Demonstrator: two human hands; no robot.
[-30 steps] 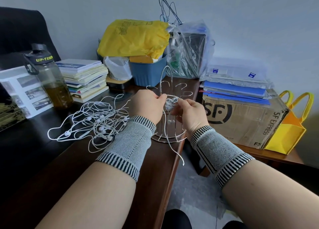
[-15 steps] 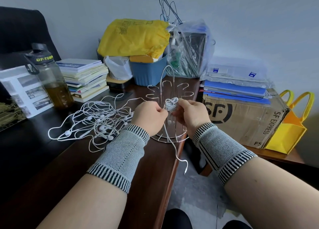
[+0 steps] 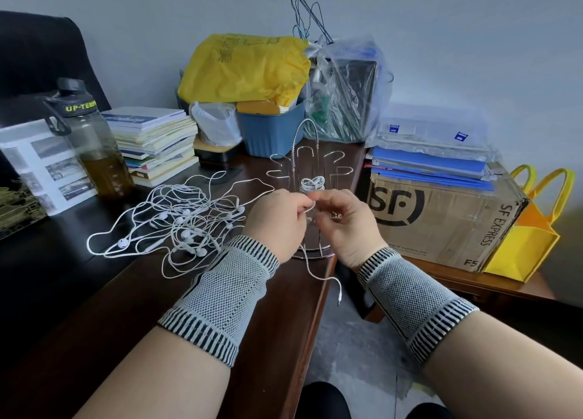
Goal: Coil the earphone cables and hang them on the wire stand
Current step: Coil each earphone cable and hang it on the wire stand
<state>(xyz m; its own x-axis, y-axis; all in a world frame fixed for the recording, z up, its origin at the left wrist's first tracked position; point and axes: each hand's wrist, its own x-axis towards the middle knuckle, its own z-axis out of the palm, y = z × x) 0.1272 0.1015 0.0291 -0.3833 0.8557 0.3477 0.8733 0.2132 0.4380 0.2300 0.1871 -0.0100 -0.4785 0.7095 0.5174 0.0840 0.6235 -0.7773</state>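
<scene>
A small white earphone coil (image 3: 312, 185) pokes up between my two hands in front of the wire stand (image 3: 304, 153). My right hand (image 3: 345, 224) grips the coil from the right with curled fingers. My left hand (image 3: 277, 221) pinches the cable's free end beside it. That loose tail (image 3: 325, 278) hangs past the desk edge and ends in a plug. A tangled pile of white earphones (image 3: 179, 226) lies on the dark desk (image 3: 132, 305) left of my left hand. The stand's hooks carry nothing that I can see.
A dark bottle (image 3: 91, 144) and a stack of books (image 3: 154, 144) stand at the back left. Behind the stand are a blue bin (image 3: 271, 131), yellow bag and clear plastic bags. A cardboard box (image 3: 441, 220) with folders and a yellow tote (image 3: 530, 232) sit right.
Both hands have dropped a little with the coil. My left hand has wound more cable round it, so the hanging tail has shortened and its plug has swung to the right.
</scene>
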